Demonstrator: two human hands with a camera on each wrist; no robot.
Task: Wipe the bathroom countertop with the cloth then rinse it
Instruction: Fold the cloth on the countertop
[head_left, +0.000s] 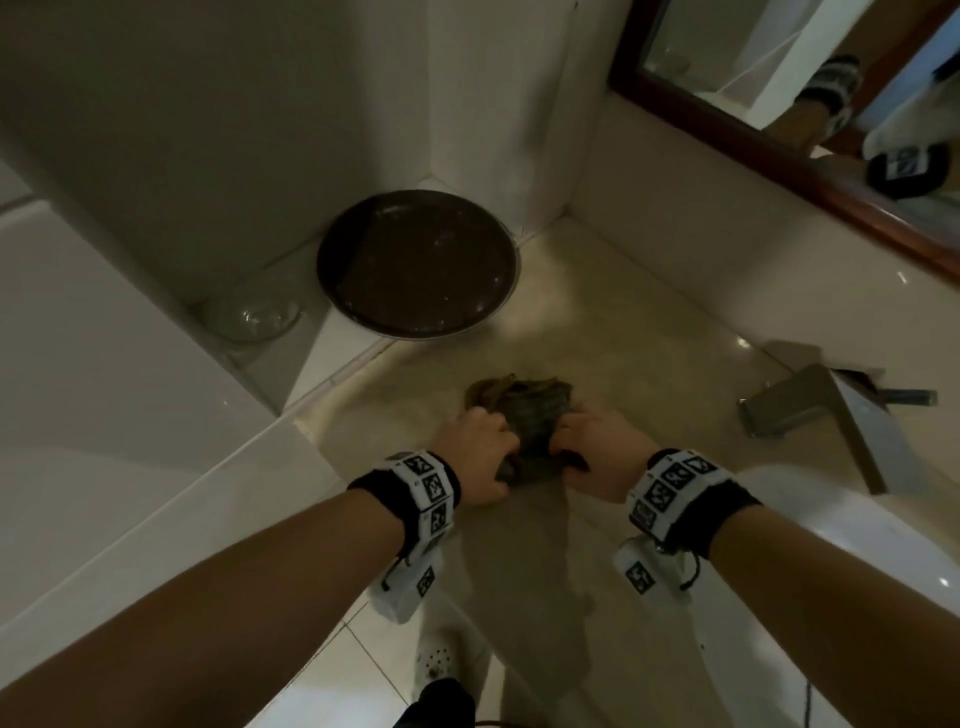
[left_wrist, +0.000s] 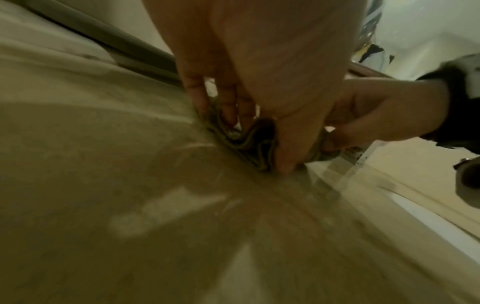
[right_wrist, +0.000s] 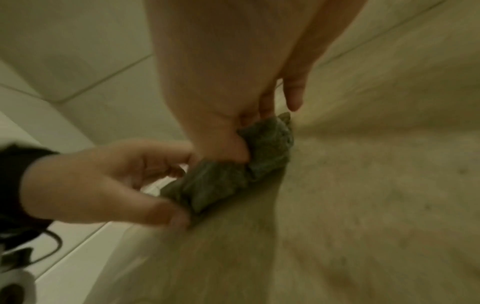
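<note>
Nearby, dark pan (head_left: 418, 265), faucet (head_left: 810, 402).

The cloth (head_left: 524, 415) is a dull, olive-brown woven fabric, ribbed and crumpled into soft folds. The countertop (head_left: 623, 322) looks like polished beige stone, smooth and glossy, with bright highlights and a wet sheen. The pan (head_left: 415, 265) has a dark matt inside flecked with pale specks and a thin metal rim. The bowl (head_left: 252, 314) is clear glass. The tap (head_left: 810, 405) is brushed grey metal. The mirror frame (head_left: 779, 150) is dark reddish varnished wood. The wall tiles (head_left: 104, 338) are glossy white
</note>
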